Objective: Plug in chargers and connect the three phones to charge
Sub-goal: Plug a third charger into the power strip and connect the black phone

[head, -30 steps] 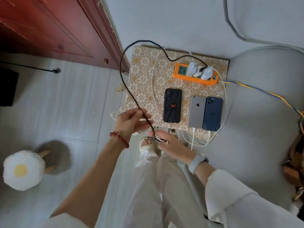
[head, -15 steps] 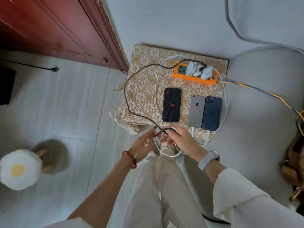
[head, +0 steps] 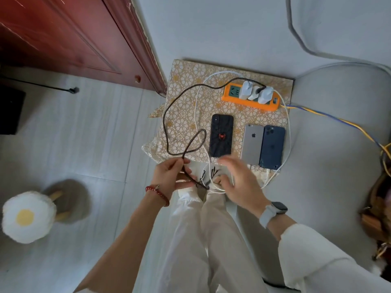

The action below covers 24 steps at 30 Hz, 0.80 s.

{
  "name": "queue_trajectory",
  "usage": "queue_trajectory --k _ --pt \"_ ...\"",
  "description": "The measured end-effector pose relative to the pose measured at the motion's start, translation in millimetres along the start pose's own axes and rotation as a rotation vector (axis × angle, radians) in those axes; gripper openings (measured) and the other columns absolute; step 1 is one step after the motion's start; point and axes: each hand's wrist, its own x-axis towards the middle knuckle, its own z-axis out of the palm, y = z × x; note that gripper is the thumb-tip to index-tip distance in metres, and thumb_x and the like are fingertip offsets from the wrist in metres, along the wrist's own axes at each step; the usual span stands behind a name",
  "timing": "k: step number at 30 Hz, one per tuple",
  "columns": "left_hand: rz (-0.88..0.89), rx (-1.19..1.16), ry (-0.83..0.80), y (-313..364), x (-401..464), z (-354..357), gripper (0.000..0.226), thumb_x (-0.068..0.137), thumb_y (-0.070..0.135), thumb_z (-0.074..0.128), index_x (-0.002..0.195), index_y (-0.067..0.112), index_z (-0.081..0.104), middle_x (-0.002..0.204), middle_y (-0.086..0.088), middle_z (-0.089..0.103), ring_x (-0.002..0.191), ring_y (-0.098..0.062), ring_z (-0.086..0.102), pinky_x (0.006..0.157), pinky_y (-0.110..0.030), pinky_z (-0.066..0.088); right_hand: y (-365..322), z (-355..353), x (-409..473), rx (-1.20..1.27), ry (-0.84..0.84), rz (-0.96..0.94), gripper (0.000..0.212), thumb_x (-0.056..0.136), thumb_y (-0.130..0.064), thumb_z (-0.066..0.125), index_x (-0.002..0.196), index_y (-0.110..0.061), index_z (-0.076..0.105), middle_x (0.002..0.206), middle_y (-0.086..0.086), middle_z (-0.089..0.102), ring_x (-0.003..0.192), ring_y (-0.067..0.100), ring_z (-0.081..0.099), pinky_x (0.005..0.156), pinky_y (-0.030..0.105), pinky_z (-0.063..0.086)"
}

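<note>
**Black cable gathered near the last phone**

The braided black cable [head: 169, 115] is now lowered onto the patterned cloth [head: 186, 85], where a second ago it was lifted in a high arc above the table. A small loop is formed by it just left of the black phone with the spider mark [head: 221, 138]. The near end of the cable is pinched by the left hand [head: 169, 176], with thumb and fingers curled around it, and the connector tip is seen just beyond the fingers, toward the right hand [head: 239, 180].

The right hand is blurred by motion (it was closed on the cable end half a second ago). Its fingers appear spread and relaxed above the white cables [head: 224, 187] at the table edge, but whether anything is held under the palm cannot be told.

On the orange power strip [head: 249, 98] three white chargers [head: 256, 92] are plugged in side by side, so this part of the task is judged as done. The silver phone [head: 252, 144] and the dark blue phone [head: 271, 146] lie touching each other, and a white cable is seen at the bottom edge of each one. The black phone is not yet connected; its bottom edge lies near both hands.

It is judged that only the last connection is left. The slack is now collected close to the phone, so the connector must be turned toward the port and pushed in straight.
</note>
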Motion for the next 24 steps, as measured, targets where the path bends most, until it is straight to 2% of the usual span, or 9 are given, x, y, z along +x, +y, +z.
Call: queue_trajectory --k 4,7,10,12,15,17,19,21,24 --pt "-0.022 -0.259 -0.067 15.5 0.4 -1.3 0.024 0.094 0.011 0.038 0.082 0.006 0.057 0.050 0.002 0.063 0.052 -0.016 0.067 0.048 -0.028 0.057 -21.8 26.6 -10.9 0.132 -0.552 0.115 0.028 0.088 -0.022 0.045 0.113 -0.020 0.056 0.116 0.003 0.064 0.107 0.015 0.058 0.097 0.030 0.043" --pt "-0.002 -0.490 0.012 23.1 5.0 -11.9 0.025 0.095 0.012 0.038 0.079 0.005 0.056 0.052 0.001 0.064 0.054 -0.016 0.067 0.047 -0.025 0.056 -25.4 33.8 -9.9 0.121 -0.525 0.196 0.026 0.095 -0.019 0.038 0.102 -0.007 0.060 0.104 0.010 0.069 0.099 0.025 0.063 0.090 0.035 0.046" --pt "0.041 -0.643 0.117 19.4 12.0 -33.4 0.022 0.094 0.013 0.038 0.085 0.005 0.057 0.071 -0.005 0.067 0.069 -0.019 0.069 0.062 -0.029 0.059 -22.7 20.4 -4.8 0.361 -0.398 0.370 0.024 0.096 -0.012 0.040 0.097 0.003 0.058 0.102 0.020 0.068 0.097 0.029 0.066 0.090 0.042 0.051" --pt "0.023 -0.432 0.107 7.3 11.4 -39.3 0.020 0.092 0.007 0.041 0.105 0.005 0.057 0.098 -0.010 0.067 0.091 -0.023 0.066 0.080 -0.035 0.055 -29.5 7.9 1.7 0.686 -0.338 0.494 0.019 0.095 -0.010 0.041 0.093 0.001 0.057 0.097 0.022 0.068 0.088 0.030 0.069 0.082 0.041 0.057" --pt "0.076 0.180 -0.148 -21.7 -1.1 -30.3 0.045 0.086 -0.006 0.046 0.129 0.005 0.043 0.124 -0.006 0.053 0.113 -0.017 0.050 0.095 -0.026 0.038 -40.7 -4.0 22.0 0.975 -0.213 0.514 0.018 0.095 -0.009 0.041 0.090 -0.004 0.057 0.080 0.013 0.072 0.078 0.026 0.072 0.069 0.031 0.060" --pt "0.175 0.610 -0.243 -38.4 -5.5 -16.9 0.041 0.086 -0.001 0.051 0.125 0.010 0.049 0.118 -0.003 0.056 0.106 -0.012 0.050 0.086 -0.012 0.035 -49.6 -8.4 39.1 1.051 -0.127 0.509 0.018 0.094 -0.011 0.043 0.089 -0.005 0.059 0.077 0.010 0.074 0.081 0.029 0.071 0.072 0.034 0.060" --pt "0.225 0.705 -0.112 -42.0 -7.8 -6.6 0.020 0.087 0.005 0.051 0.103 0.006 0.063 0.094 -0.003 0.064 0.086 -0.013 0.056 0.070 -0.005 0.040 -52.9 -6.7 48.1 1.073 -0.075 0.480 0.023 0.095 -0.020 0.043 0.089 -0.008 0.062 0.080 0.008 0.074 0.087 0.027 0.071 0.079 0.034 0.058" --pt "0.144 0.378 -0.031 -33.0 -9.9 -3.8 0.022 0.089 -0.002 0.045 0.079 0.005 0.063 0.074 -0.004 0.064 0.072 -0.016 0.060 0.062 -0.006 0.047 -52.9 0.8 47.2 0.941 -0.139 0.447 0.032 0.097 -0.032 0.036 0.090 -0.018 0.064 0.084 -0.003 0.075 0.092 0.013 0.069 0.083 0.021 0.055" --pt "0.150 0.005 0.002 -15.3 -10.4 -13.0 0.029 0.091 0.000 0.040 0.072 0.009 0.059 0.061 0.000 0.070 0.063 -0.017 0.069 0.057 -0.019 0.055 -49.2 26.5 29.0 0.751 -0.350 0.466 0.031 0.096 -0.026 0.034 0.087 -0.023 0.063 0.070 -0.014 0.072 0.079 0.003 0.065 0.065 0.008 0.049"
